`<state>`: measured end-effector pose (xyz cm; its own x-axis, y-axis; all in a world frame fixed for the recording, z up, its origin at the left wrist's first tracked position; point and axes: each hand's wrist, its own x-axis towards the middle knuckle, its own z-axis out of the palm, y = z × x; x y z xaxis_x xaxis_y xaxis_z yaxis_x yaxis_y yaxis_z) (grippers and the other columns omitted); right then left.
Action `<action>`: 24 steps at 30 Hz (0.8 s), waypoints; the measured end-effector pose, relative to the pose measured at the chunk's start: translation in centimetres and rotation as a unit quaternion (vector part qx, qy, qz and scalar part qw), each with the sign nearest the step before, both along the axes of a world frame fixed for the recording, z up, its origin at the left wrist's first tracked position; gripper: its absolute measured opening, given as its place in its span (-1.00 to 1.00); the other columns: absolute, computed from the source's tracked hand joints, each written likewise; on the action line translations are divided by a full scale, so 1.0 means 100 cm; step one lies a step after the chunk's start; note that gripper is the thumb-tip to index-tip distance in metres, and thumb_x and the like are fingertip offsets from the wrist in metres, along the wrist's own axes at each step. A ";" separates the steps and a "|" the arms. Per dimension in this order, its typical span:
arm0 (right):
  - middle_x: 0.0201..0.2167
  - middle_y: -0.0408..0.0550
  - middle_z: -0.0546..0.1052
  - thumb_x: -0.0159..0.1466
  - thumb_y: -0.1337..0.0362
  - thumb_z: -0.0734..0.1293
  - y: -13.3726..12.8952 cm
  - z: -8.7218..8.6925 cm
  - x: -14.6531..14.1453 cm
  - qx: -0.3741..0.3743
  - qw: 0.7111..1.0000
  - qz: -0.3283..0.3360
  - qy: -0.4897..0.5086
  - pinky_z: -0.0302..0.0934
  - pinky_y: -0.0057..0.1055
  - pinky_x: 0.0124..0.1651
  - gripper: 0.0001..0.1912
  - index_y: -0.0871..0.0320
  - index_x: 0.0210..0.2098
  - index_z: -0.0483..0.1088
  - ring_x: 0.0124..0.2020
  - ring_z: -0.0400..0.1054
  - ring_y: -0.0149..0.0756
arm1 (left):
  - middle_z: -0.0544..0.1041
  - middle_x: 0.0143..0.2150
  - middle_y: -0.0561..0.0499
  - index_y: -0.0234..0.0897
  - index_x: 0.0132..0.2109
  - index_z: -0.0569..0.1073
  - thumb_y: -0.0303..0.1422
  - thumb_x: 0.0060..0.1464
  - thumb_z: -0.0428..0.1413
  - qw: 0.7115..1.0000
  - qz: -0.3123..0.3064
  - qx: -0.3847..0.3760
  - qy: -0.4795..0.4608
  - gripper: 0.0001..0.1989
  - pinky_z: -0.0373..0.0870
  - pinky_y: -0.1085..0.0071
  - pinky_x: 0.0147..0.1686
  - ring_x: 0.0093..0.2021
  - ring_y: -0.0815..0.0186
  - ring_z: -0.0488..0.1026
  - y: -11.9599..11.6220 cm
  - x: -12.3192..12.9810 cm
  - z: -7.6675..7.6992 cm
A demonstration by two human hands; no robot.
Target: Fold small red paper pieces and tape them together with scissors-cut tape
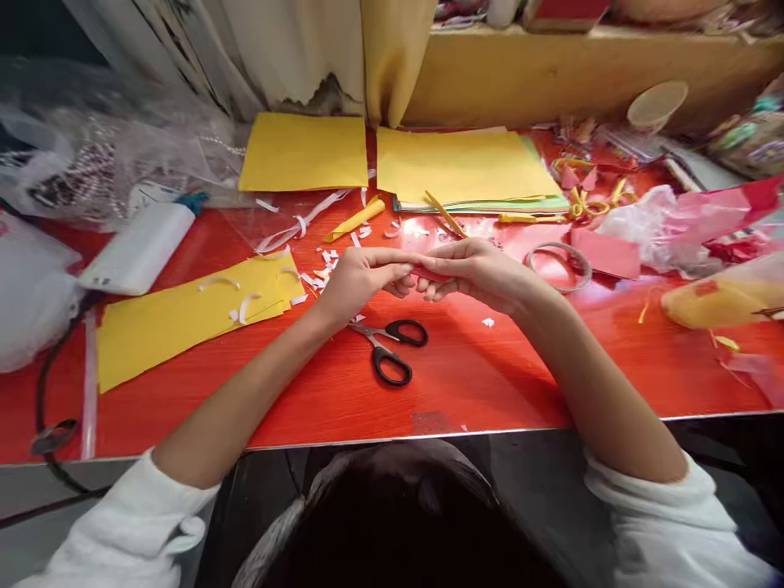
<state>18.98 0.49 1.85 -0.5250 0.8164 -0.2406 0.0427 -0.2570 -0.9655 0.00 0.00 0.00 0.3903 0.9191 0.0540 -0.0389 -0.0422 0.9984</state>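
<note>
Left hand, right hand both pinching pink paper, long axis running left-to-right.

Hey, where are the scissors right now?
In the head view, the scissors lie mid-picture on the red table, right of the left forearm, between the left hand and the table's near edge.

A pink piece in our left hand and right hand, near scissors on a red table.

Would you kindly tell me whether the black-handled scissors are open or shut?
The scissors appear open: their black handle loops stand spread apart. The blades are partly hidden, so I cannot tell how wide.
</note>
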 end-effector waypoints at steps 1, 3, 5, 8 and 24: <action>-0.40 0.02 0.55 0.14 0.20 0.41 0.001 -0.001 0.000 0.001 1.000 -0.001 -0.005 0.37 -0.47 -0.28 -0.75 0.31 -0.33 0.53 -0.46 0.43 -0.44 | 0.54 -0.47 0.04 -0.35 -0.24 0.58 -0.40 0.00 0.14 1.000 0.003 -0.003 0.002 -0.82 0.47 0.50 -0.38 -0.47 0.45 0.47 -0.001 0.000 0.001; -0.41 0.02 0.55 0.13 0.19 0.41 0.002 -0.002 0.000 0.003 1.000 -0.002 -0.012 0.37 -0.47 -0.29 -0.75 0.30 -0.34 0.52 -0.45 0.43 -0.43 | 0.53 -0.48 0.03 -0.37 -0.27 0.57 -0.33 0.02 0.14 1.000 0.009 -0.009 0.003 -0.81 0.46 0.50 -0.39 -0.48 0.44 0.47 -0.002 0.001 0.003; -0.41 0.02 0.55 0.12 0.18 0.42 0.002 -0.003 0.000 0.007 1.000 -0.002 -0.015 0.37 -0.47 -0.30 -0.75 0.29 -0.34 0.52 -0.45 0.43 -0.42 | 0.53 -0.49 0.03 -0.38 -0.29 0.54 -0.28 0.03 0.15 1.000 0.017 -0.015 0.000 -0.79 0.46 0.50 -0.40 -0.48 0.44 0.47 -0.003 0.002 0.002; -0.41 0.03 0.57 0.11 0.20 0.44 0.003 -0.005 0.000 0.015 1.000 -0.001 -0.016 0.38 -0.44 -0.29 -0.75 0.29 -0.34 0.53 -0.45 0.44 -0.41 | 0.53 -0.48 0.04 -0.38 -0.31 0.47 -0.31 0.01 0.18 0.999 0.023 -0.029 -0.011 -0.81 0.48 0.48 -0.39 -0.48 0.43 0.48 -0.001 0.004 -0.002; -0.42 0.03 0.57 0.06 0.04 0.44 0.001 -0.008 -0.004 0.060 0.995 -0.016 -0.080 0.42 -0.43 -0.33 -0.65 0.25 -0.39 0.54 -0.44 0.47 -0.34 | 0.50 -0.47 0.04 -0.37 -0.29 0.39 -0.40 0.09 0.11 0.997 0.018 -0.001 0.075 -0.91 0.45 0.49 -0.37 -0.45 0.44 0.48 0.002 0.003 -0.008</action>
